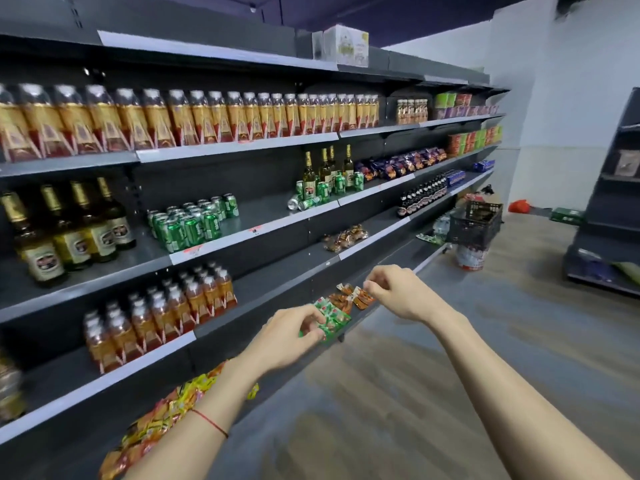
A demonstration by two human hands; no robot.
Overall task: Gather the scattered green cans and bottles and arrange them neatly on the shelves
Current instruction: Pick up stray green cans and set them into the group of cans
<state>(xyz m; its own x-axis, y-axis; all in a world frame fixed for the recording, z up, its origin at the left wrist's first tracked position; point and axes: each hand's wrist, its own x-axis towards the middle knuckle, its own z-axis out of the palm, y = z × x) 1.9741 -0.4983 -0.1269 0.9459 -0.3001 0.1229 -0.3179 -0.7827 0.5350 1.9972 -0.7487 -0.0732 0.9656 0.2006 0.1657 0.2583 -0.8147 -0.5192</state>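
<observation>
Your left hand (294,332) pinches green packets (330,318), right hand (394,292) orange packets (356,296); toppled green cans (304,202) remain unsorted.

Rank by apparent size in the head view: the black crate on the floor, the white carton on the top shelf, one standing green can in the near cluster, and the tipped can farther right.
Largest to smallest, as they appear:
1. black crate
2. white carton
3. standing green can
4. tipped can

The crate and carton sit farther away, so true sizes may differ more. The two cans probably match; distance shrinks the tipped one.
</observation>
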